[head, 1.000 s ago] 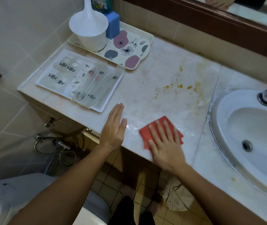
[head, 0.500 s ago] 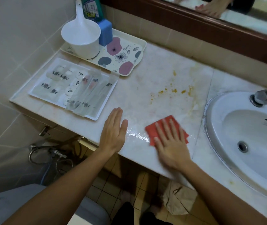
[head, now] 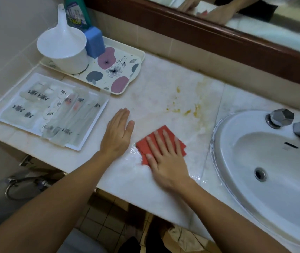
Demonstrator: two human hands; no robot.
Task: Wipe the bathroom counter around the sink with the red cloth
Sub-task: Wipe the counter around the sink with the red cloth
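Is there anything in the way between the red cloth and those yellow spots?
No. Only bare wet counter lies between the red cloth under the right hand and the yellow stains. The left hand rests off to the side.

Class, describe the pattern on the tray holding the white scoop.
The tray is cream with pink and grey blobs and black line-drawn flowers, seen in the head view.

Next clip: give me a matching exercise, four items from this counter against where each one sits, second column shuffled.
Items:
1. red cloth
2. white scoop
3. yellow stains
4. left hand

Places:
A. on the floral tray
B. under the right hand
C. flat on the bare counter
D. beyond the cloth, toward the mirror

Pairs: 1-B, 2-A, 3-D, 4-C
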